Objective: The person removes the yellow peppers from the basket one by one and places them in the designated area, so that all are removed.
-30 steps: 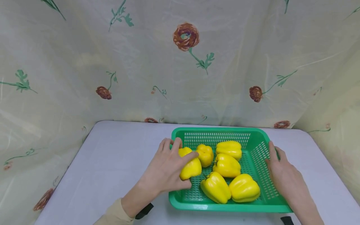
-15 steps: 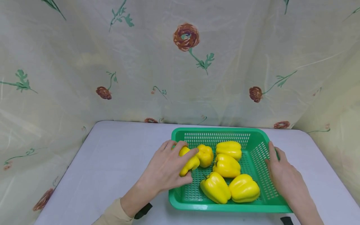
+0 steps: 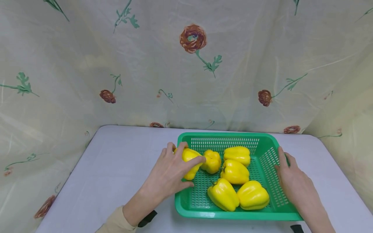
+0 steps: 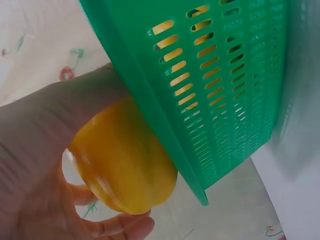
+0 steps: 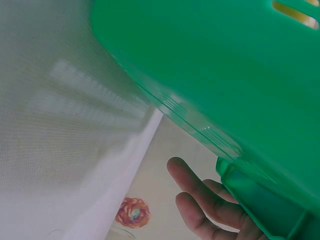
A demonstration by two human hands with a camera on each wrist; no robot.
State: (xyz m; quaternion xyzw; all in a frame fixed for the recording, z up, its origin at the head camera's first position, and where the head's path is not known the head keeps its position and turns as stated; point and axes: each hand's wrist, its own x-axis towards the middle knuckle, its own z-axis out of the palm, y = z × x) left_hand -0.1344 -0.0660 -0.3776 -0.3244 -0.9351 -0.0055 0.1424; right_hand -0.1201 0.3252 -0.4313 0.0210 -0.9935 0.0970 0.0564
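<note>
A green plastic basket [image 3: 239, 215] with slotted walls holds several yellow bell peppers. My left hand [image 3: 167, 176] grips one yellow bell pepper [image 3: 190, 156] at the basket's left rim, fingers spread over and around it. In the left wrist view that bell pepper [image 4: 125, 160] overlaps the outer edge of the basket rim, with fingertips curling beneath it. On the opposite side, my right hand [image 3: 300, 184] holds the basket's right rim, one finger lying along it. The right wrist view shows several fingers [image 5: 207, 200] outside the basket wall, below the rim.
Inside the basket lie more bell peppers, one [image 3: 211, 161] close beside the left hand and two [image 3: 223, 194] near the front wall. A white table [image 3: 125, 155] extends to the left. Behind it hangs a flowered curtain [image 3: 140, 64].
My left hand has shifted slightly left with the bell pepper, which now sits nearer the left rim and looks turned. The right hand and basket have stayed in place.
</note>
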